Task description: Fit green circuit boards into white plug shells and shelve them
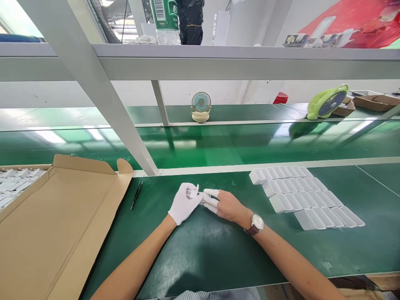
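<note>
My left hand (185, 205), in a white glove, is closed on a small white and silvery part (202, 199) over the green table. Its exact kind is too small to make out, and the fingers cover much of it. My right hand (230, 206), with white finger cots and a watch at the wrist, pinches the same part from the other side. Black tweezers (136, 195) lie on the table to the left of the hands. Right of them, white trays (328, 218) with narrow compartments are set in slanted, staggered rows.
An open cardboard box (62, 225) on the left holds several white pieces (18, 183); its flap spreads over the table. A slanted metal post (115, 108) rises behind it. Beyond the white rail (218, 168) runs a green belt, with a small fan (201, 107) and a green fan (326, 102) behind.
</note>
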Tool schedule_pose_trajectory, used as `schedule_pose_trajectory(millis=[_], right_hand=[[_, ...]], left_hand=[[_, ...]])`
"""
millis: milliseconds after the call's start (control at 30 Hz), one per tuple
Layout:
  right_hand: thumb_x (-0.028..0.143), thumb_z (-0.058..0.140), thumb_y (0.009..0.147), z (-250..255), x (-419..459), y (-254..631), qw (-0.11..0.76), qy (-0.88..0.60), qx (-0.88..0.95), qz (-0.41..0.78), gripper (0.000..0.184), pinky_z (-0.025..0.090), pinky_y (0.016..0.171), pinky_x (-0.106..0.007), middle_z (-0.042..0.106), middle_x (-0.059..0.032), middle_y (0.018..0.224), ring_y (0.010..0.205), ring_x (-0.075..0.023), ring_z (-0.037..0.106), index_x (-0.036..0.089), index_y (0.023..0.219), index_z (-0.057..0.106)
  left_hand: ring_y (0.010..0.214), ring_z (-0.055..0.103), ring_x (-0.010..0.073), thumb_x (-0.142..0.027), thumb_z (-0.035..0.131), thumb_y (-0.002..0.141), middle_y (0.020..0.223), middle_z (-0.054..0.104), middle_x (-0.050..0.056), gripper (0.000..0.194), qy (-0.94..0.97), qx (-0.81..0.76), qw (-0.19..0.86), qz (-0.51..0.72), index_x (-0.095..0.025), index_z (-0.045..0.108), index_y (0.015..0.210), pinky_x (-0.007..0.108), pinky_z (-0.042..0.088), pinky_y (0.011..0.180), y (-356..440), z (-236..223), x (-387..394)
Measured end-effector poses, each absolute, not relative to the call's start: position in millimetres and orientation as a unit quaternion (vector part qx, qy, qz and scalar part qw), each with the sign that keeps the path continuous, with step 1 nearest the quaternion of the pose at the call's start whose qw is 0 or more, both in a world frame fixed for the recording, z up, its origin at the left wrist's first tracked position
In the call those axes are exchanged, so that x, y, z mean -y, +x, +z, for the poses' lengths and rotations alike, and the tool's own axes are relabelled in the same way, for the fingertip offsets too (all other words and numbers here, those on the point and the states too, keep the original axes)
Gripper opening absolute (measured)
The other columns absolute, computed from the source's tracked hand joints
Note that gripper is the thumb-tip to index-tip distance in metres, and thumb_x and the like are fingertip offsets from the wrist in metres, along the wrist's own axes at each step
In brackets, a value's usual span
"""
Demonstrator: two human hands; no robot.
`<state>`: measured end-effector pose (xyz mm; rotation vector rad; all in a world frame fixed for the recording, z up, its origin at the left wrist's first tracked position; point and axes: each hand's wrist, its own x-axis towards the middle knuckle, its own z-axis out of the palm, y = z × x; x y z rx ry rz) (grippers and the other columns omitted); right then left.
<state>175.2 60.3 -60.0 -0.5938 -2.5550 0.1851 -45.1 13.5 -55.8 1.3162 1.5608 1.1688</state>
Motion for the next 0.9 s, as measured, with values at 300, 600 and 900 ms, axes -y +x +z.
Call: schedule_pose_trajectory(millis=[300,600,900], right_hand=[[0.032,0.055,0.102,-78.7,-55.8,182.1,0.268,-0.218,0.937,0.059,0.031,0.062,0.085,-0.042,0.057,-0.0109,0.146,0.103,-0.0244,0.07,0.029,0.132,0.063],[0.028,0.053,0.101,-78.5,-49.3,174.3,0.238,-0.251,0.931,0.115,0.029,0.061,0.084,-0.044,0.054,-0.0136,0.146,0.104,-0.0267,0.068,0.026,0.127,0.065],[0.024,0.052,0.101,-78.5,-47.6,168.2,0.251,-0.272,0.917,0.151,0.031,0.06,0.087,-0.043,0.058,-0.0081,0.143,0.107,-0.0258,0.067,0.028,0.129,0.065]], left_hand=[[0.044,0.042,0.0009,-0.037,0.073,0.083,0.133,0.061,0.01,0.064,0.459,-0.554,0.53,0.448,-0.025,0.045,0.139,0.021,0.035,0.037,-48.0,-45.8,-14.0],[0.043,0.043,-0.0009,-0.037,0.076,0.082,0.142,0.058,0.015,0.065,0.42,-0.526,0.608,0.42,-0.024,0.048,0.139,0.019,0.03,0.034,-50.5,-39.2,-18.8],[0.04,0.039,-0.0011,-0.047,0.072,0.087,0.133,0.064,0.013,0.055,0.45,-0.52,0.618,0.381,-0.024,0.055,0.135,0.022,0.025,0.034,-51.0,-37.2,-23.5]])
